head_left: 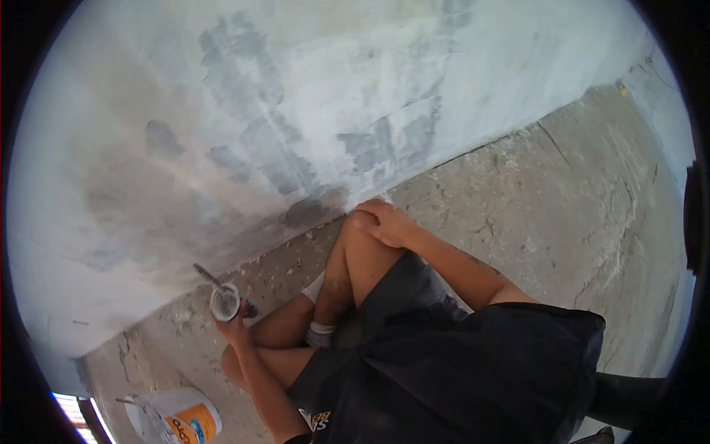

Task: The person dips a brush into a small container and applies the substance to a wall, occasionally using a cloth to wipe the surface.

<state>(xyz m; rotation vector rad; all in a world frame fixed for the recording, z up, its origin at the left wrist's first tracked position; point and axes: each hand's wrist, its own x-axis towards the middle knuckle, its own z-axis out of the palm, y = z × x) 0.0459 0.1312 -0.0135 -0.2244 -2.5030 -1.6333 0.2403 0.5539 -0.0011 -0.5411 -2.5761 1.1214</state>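
Note:
My left hand [235,327] holds a small round white tub [224,303] near the base of the wall, to the left of my folded legs. A narrow, flat-looking tool [208,275] sticks out over the tub's rim toward the wall; its exact kind is hard to make out. The inside of the tub looks greyish white. My right hand [381,220] rests over my raised knee [361,226], fingers laid along it and holding nothing.
Grey patches [277,159] mark the pale wall [318,81] in front of me. A white bucket [207,407] with an orange and blue label stands at lower left, a thin stick-like thing at its rim. Rough, cracked concrete floor [547,200] stretches right.

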